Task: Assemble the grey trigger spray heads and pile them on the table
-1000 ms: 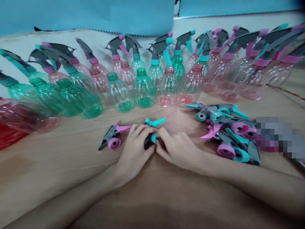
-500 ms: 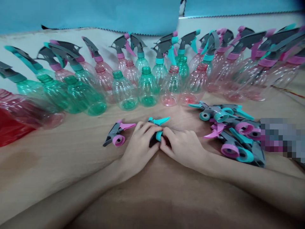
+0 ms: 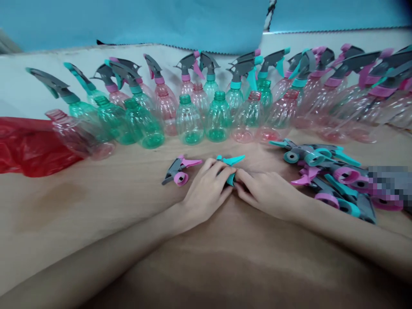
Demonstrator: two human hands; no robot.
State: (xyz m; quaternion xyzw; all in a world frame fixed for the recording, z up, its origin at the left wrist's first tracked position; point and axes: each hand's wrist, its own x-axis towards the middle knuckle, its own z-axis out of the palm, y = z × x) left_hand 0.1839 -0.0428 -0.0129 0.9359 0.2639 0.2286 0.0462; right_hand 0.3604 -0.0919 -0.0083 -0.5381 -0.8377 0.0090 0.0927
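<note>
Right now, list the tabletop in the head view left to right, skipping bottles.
Red plastic bag, grey plastic spray head with pink collar, left hand, turquoise-collared plastic spray head, right hand, heap of grey spray heads.

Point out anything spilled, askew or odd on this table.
A darker brown patch on the tabletop at left stands out against the paler wood; spill, stain or grain, I cannot tell. The pink bottle by the red plastic looks tilted, perhaps only from lens distortion. The sprayer head in the left hand is partly hidden.
</note>
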